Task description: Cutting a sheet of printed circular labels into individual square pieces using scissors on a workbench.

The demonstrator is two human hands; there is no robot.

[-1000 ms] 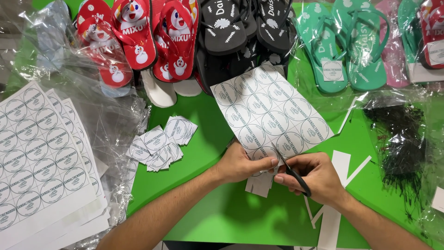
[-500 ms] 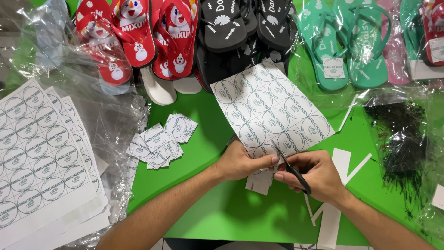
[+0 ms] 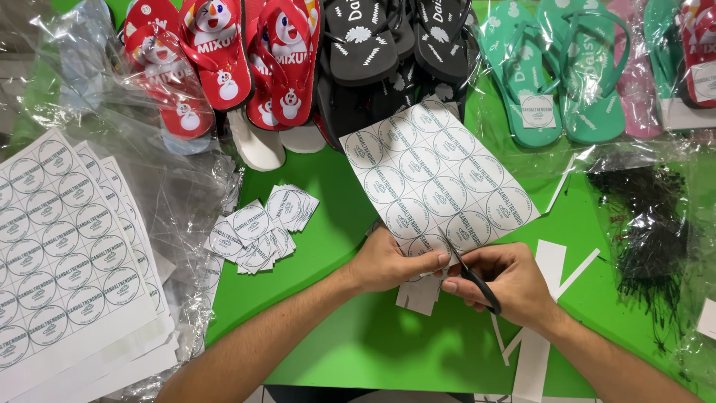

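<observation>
- the left hand (image 3: 388,263) grips the near edge of a white paper sheet printed with rows of round labels (image 3: 436,175), thumb on top and fingers closed under it.
- the sheet lies tilted over the bright green surface (image 3: 358,336), its far corner reaching towards the black flip-flops (image 3: 388,45).
- the right hand (image 3: 507,282) is closed around a pair of black-handled scissors (image 3: 477,282), whose blades meet the sheet's near edge just beside the left thumb.
- small white paper offcuts (image 3: 419,292) lie under and between the two hands.
- long white paper strips (image 3: 541,328) lie on the surface just right of the right hand.
- a loose pile of cut square labels (image 3: 261,227) sits on the surface left of the left hand, apart from it.
- a stack of uncut label sheets (image 3: 60,246) lies at the far left, partly on crumpled clear plastic wrap (image 3: 149,149).
- red flip-flops with snowman prints (image 3: 216,56) and turquoise flip-flops (image 3: 552,75) line the far edge, either side of the black ones.
- a bag of thin black plastic ties (image 3: 641,216) rests at the right.
</observation>
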